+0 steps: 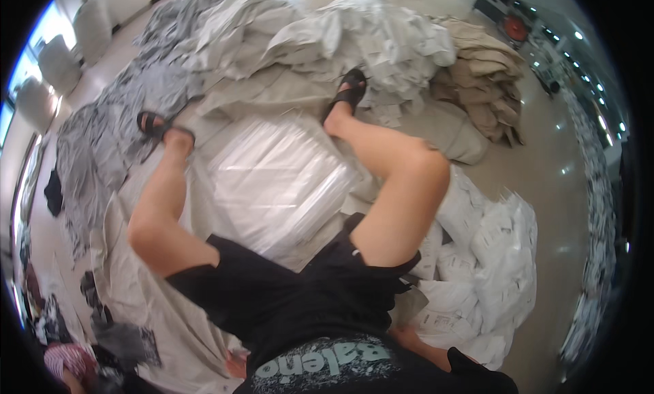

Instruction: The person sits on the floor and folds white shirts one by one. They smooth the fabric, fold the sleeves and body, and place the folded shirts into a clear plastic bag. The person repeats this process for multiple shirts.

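Note:
My left hand (236, 364) rests low on the beige cloth sheet (146, 285), close against my side. The shirt hides most of it; the bit of fingers that shows lies flat. On the other side, my right hand (405, 337) is down beside a heap of white plastic-wrapped packages (507, 254). Its fingers are mostly hidden, so I cannot make out a grip. Between my spread legs lies a stack of flat goods in shiny clear plastic (269, 179), with neither hand on it.
Grey cloth (122, 118) spreads at the left, white garments (361, 39) pile up ahead, and brown cloth (480, 77) lies far right. Stuffed sacks (92, 26) stand at the far left. A person in striped clothing (68, 360) is at the lower left. Shiny floor (555, 189) runs along the right.

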Demonstrator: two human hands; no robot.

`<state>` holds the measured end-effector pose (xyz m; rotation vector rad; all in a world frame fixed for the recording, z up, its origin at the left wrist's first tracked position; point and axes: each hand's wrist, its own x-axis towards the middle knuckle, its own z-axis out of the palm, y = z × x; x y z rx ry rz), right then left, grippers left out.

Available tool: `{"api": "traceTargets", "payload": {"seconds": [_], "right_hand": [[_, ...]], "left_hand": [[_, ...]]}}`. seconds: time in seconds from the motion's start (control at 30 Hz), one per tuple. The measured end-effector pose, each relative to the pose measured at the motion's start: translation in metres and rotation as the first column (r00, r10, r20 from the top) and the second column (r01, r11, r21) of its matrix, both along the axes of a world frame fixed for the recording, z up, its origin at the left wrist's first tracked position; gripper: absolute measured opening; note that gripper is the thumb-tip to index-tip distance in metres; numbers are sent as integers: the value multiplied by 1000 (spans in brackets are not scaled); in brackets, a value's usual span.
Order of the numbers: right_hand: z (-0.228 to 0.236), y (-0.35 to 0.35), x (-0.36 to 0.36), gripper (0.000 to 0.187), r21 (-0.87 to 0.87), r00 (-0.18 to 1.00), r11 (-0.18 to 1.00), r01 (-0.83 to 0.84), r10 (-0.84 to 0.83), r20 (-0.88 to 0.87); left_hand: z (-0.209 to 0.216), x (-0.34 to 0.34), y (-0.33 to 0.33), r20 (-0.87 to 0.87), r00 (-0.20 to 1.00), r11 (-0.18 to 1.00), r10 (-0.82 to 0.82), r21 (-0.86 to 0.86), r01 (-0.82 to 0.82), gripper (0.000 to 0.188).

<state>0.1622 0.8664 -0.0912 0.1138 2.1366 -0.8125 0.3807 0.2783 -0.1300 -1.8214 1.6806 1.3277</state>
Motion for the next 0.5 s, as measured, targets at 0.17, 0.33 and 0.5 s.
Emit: {"api": "traceTargets", "payload": {"seconds": [0.17,0.33,0.5], "right_hand": [[59,-17,-69,47,-139,710,959,-248,277,647],[323,-201,-237,39,-449,528,542,-711,832,169],[336,-401,-288,43,-444,700,598,-667,301,-648]], "left_hand": [[-5,13,-52,-254,964,914,75,-369,-168,62],[180,-216,-136,-792,454,837,-409,-524,-159,69],[221,-319,-176,-434,165,463,-886,-854,239,75]]}}
